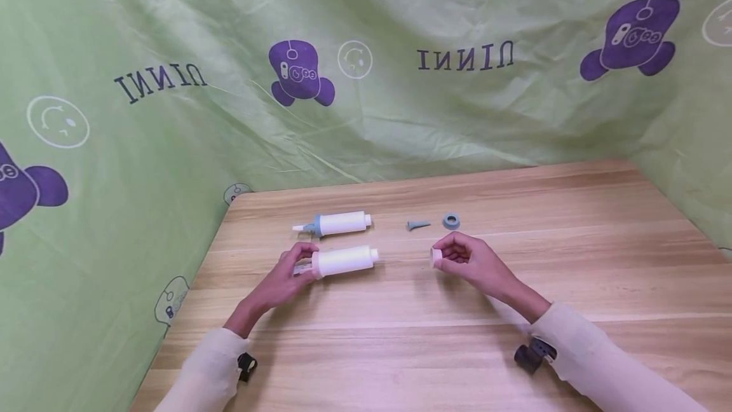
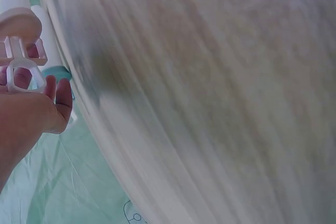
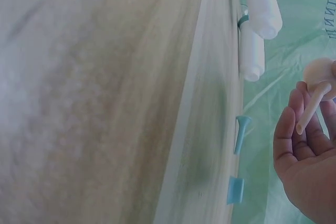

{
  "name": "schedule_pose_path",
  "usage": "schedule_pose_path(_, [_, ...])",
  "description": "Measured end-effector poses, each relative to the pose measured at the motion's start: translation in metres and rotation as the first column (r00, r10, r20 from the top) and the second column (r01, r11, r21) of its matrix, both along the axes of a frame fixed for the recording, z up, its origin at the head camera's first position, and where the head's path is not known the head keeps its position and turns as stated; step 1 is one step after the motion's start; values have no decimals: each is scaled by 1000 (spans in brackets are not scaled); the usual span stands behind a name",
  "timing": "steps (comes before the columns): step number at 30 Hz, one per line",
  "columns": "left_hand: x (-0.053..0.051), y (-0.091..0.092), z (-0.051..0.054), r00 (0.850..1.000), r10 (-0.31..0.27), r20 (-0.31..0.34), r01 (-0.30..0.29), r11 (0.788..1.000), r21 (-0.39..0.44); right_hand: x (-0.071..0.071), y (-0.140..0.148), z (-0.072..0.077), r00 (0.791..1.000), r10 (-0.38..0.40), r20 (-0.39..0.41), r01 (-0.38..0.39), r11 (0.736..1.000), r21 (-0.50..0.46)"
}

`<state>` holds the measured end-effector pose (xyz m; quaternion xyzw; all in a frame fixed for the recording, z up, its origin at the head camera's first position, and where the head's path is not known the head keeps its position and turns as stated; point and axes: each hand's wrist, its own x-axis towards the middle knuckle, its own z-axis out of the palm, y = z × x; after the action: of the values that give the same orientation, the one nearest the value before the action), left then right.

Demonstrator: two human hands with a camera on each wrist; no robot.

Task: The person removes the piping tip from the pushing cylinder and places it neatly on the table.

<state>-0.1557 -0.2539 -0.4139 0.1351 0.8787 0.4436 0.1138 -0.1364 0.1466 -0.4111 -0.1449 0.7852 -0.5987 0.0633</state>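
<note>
My left hand [image 1: 284,277] grips a white-barreled piping syringe [image 1: 345,260] by its pink collar end, over the wooden table. In the left wrist view, its pale plunger handle [image 2: 20,61] with a ring shows beside the fingers. The syringe's narrow tip points right. My right hand [image 1: 479,266] pinches a pink ring cap [image 1: 436,258] above the table, apart from the syringe. A slim pink nozzle [image 3: 311,111] shows at that cap in the right wrist view; whether the two are joined I cannot tell.
Behind the held syringe lies a second white syringe [image 1: 344,223] with a blue-grey collar. Right of it lie a blue-grey nozzle [image 1: 419,225] and a blue-grey ring cap [image 1: 451,220]. A green printed curtain [image 1: 389,126] hangs along the back and left of the table [image 1: 366,348].
</note>
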Motion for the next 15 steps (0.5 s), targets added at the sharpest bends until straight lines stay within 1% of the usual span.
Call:
schedule_pose_path(6, [-2, -3, -4, 1000, 0, 6, 0, 1000, 6, -1, 2, -1, 1000, 0, 2, -1, 1000, 20])
schedule_pose_path(12, [-3, -3, -5, 1000, -8, 10, 8, 999, 35, -2, 3, -2, 1000, -5, 17, 5, 1000, 20])
schedule_pose_path(15, [-4, -4, -7, 1000, -6, 10, 6, 1000, 12, -2, 3, -2, 1000, -6, 18, 6, 1000, 15])
